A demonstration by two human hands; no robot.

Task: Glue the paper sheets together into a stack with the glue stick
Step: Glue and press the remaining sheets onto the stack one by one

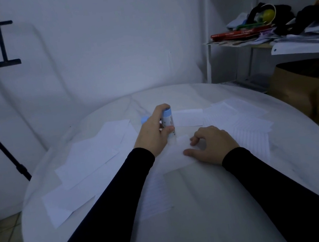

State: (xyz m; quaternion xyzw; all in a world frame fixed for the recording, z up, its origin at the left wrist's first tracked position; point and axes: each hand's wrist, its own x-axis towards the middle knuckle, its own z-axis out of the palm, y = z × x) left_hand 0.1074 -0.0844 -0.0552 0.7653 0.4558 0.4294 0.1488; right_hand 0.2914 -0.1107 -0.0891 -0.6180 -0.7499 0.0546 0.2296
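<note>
My left hand (154, 132) grips a white and blue glue stick (169, 124) upright, its tip down on a small white paper sheet (177, 155) in the middle of the round white table (210, 217). My right hand (212, 144) rests on that sheet with fingertips and thumb pressing it flat. The light blue cap (144, 119) of the glue stick lies just behind my left hand. Several blank white sheets (90, 160) overlap on the left. Lined sheets (244, 124) spread out on the right, and one lined sheet (155, 196) lies near me between my arms.
Another white sheet (188, 117) lies behind the glue stick. A black tripod leg (1, 148) stands left of the table. A cluttered shelf (266, 36) and a brown paper bag (303, 89) are at the right, close to the table's edge.
</note>
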